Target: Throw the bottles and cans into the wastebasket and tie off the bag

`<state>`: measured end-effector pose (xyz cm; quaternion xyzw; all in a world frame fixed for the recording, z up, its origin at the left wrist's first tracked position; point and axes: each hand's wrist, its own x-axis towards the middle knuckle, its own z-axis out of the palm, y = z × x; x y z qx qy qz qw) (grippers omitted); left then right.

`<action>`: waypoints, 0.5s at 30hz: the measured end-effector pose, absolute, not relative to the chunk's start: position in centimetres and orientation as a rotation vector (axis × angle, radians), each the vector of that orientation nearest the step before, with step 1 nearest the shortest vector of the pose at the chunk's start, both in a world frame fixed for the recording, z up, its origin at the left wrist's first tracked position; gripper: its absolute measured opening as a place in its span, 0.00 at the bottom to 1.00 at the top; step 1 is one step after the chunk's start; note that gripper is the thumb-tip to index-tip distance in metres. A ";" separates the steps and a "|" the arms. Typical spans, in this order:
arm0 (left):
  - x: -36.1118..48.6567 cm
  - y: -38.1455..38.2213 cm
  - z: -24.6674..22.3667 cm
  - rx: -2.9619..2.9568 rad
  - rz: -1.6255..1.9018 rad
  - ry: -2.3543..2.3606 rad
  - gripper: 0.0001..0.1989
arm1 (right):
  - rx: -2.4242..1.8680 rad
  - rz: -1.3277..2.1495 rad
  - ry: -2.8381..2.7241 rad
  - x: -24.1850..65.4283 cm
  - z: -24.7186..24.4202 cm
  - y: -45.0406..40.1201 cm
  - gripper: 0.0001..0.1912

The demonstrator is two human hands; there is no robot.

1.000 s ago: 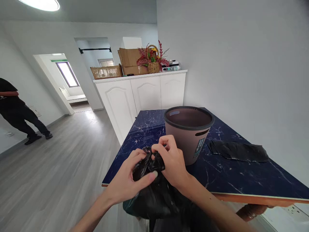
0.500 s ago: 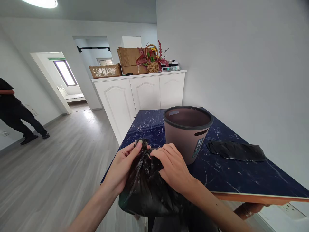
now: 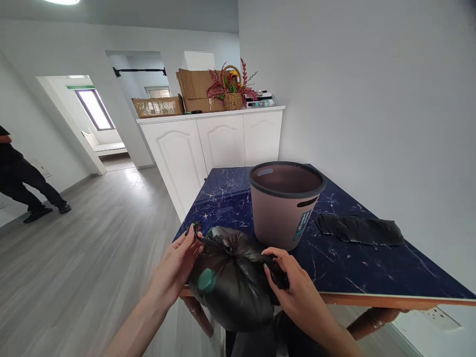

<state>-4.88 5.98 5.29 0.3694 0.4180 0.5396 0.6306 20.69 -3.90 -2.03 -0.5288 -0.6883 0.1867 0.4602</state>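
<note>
A full black plastic bag [image 3: 238, 292] hangs at the near edge of the table, its gathered neck facing up. Something green shows through its left side. My left hand [image 3: 173, 267] pinches a twisted end of the bag at the upper left. On the other side, my right hand [image 3: 297, 290] grips the bag's opposite end between thumb and fingers. Just behind the bag stands a brownish-pink bin [image 3: 277, 218] with a dark rim, upright, its visible inside bare. A flattened, folded black bag [image 3: 360, 229] lies to the right of the bin.
The dark blue marbled table [image 3: 349, 267] reaches back to a white cabinet [image 3: 223, 144]. Cardboard boxes [image 3: 158, 106] and a flower basket [image 3: 233, 101] are on the cabinet. A wall runs along the right. A person [image 3: 22, 178] in black stands at far left.
My hands have moved apart, drawing the two ends of the bag outward. The bag's top now looks tight and rounded, and the green thing shows more clearly. The view has shifted slightly.
</note>
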 end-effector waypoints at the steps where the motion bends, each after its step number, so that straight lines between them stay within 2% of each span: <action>1: -4.6 5.5 5.2 0.838 1.245 0.948 0.19 | -1.336 0.447 -1.700 20.6 -1.5 -3.9 0.15; 8: -2.7 4.1 6.3 0.828 1.353 0.936 0.22 | -1.271 0.358 -1.993 17.9 4.3 -2.0 0.20; 13: -2.6 3.7 6.9 0.874 1.386 0.898 0.23 | -1.237 0.151 -2.183 16.3 5.2 0.1 0.08; 15: -3.1 3.6 6.9 0.948 1.359 0.887 0.21 | -1.179 0.125 -2.163 16.3 5.0 -0.1 0.06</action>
